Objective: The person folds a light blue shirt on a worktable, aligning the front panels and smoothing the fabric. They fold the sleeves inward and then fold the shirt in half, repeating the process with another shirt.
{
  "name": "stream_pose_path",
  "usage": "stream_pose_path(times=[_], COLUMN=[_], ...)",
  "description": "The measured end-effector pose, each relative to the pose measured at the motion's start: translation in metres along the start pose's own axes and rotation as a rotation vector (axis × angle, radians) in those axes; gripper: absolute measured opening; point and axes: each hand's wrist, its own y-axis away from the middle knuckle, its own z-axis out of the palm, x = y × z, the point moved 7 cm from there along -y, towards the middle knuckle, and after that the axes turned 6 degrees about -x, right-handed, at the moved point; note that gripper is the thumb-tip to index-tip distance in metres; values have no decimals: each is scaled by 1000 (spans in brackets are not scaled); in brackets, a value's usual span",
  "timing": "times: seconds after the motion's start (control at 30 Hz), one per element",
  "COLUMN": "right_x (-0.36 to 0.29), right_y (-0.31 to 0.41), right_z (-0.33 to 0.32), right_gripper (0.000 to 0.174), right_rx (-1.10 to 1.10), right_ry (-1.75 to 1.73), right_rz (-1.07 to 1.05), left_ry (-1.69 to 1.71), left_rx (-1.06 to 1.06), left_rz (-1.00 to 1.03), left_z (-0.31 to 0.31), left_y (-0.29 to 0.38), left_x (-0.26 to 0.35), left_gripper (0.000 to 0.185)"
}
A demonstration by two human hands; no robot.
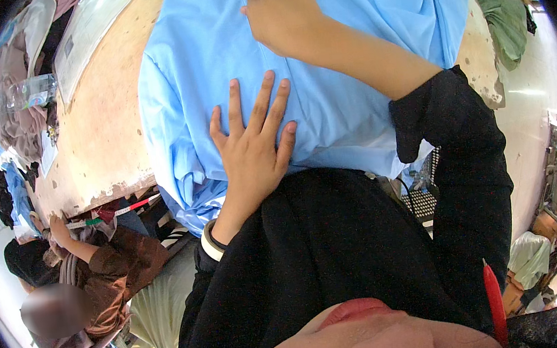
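A light blue cloth garment (pixel 352 101) is spread over a worn wooden table (pixel 105 145), its near edge hanging down in front of me. My left hand (pixel 253 143) lies palm down on the cloth with its fingers spread. Farther up and to the right, my right hand (pixel 283 15) rests on the same cloth, palm down; its fingertips reach the top edge of the picture. Folds run through the cloth at the right, and it is bunched at the left near my left wrist.
At the left, a co-worker (pixel 103 286) sits by a measuring tape (pixel 123 210). A plastic bottle (pixel 24 93) lies on heaped cloth near a clear plastic sheet (pixel 84 39). Green cloth (pixel 505 26) hangs at the right table edge. A plastic bag (pixel 529 256) stands lower right.
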Motion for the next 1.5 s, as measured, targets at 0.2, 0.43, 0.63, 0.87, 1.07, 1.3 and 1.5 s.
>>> stream_pose_path(times=[0.2, 0.43, 0.63, 0.87, 1.07, 1.3, 1.5], right_x=[12, 61, 98, 101, 99, 103, 104], right_y=[-26, -64, -97, -103, -107, -111, -109], right_z=[4, -5, 18, 34, 43, 44, 47], right_gripper=[41, 25, 17, 18, 16, 17, 14], right_rx=[51, 189, 36, 59, 55, 82, 74], right_ry=[29, -341, -942, -957, -907, -839, -960], right_rz=[-4, -241, -39, 22, 122, 214, 120], left_ry=[47, 186, 37, 249, 197, 180, 94], left_rx=[-32, 68, 266, 373, 383, 335, 220], left_rz=[-10, -26, -118, -233, -170, -114, -102], left_z=[-5, -37, -13, -12, -15, -14, -6], left_y=[1, -40, -79, -67, -66, -64, -59], left_x=[3, -3, 6, 6, 9, 5, 3], left_gripper=[54, 22, 26, 21, 26, 34, 42])
